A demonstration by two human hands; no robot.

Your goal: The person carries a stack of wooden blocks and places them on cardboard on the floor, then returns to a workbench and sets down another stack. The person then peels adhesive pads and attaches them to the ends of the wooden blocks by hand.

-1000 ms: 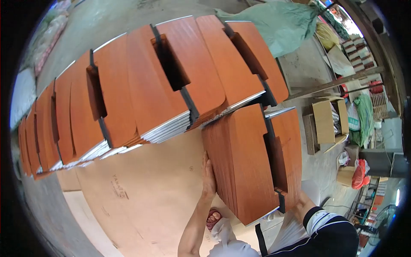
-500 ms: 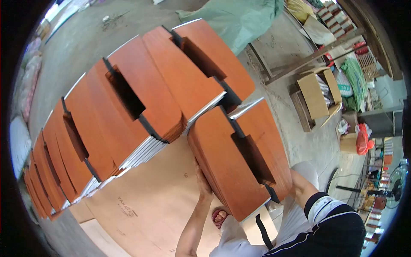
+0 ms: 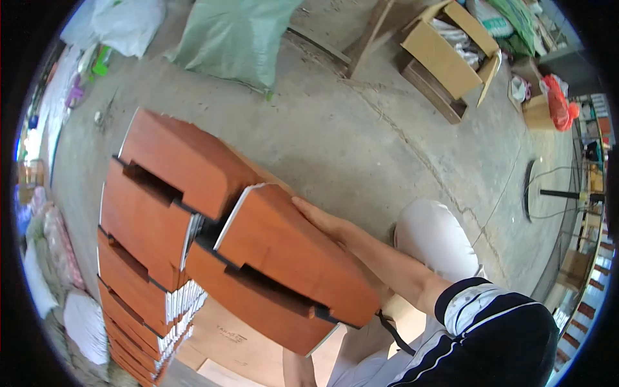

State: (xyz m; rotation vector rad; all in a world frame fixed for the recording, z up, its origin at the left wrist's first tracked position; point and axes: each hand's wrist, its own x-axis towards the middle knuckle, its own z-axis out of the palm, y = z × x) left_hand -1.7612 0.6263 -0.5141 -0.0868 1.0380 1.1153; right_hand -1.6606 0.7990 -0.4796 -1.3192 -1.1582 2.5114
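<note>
A stack of reddish-brown panels (image 3: 284,235) with a black band and a long slot across its top is between my hands, tilted. My right hand (image 3: 322,219) lies along its far right side, fingers pressed against the edge. My left forearm (image 3: 298,369) reaches up beneath the near side; the left hand itself is hidden behind the stack. Right beside it on the left stands a long row of similar stacked brown panels (image 3: 145,226), with pale edges and the same black bands and slots. Whether the two groups touch at the corner, I cannot tell.
A printed cardboard sheet (image 3: 238,335) lies below the stacks. On the concrete floor are a green sack (image 3: 235,39), an open carton (image 3: 445,51) and a dark stand base (image 3: 530,193). White bags (image 3: 84,326) line the left. My light-clothed knee (image 3: 435,235) is close on the right.
The held stack has turned, its slot now lying flatter across the view. My right hand has come into sight on its far side, while my left hand has gone out of sight. The view has shifted.
</note>
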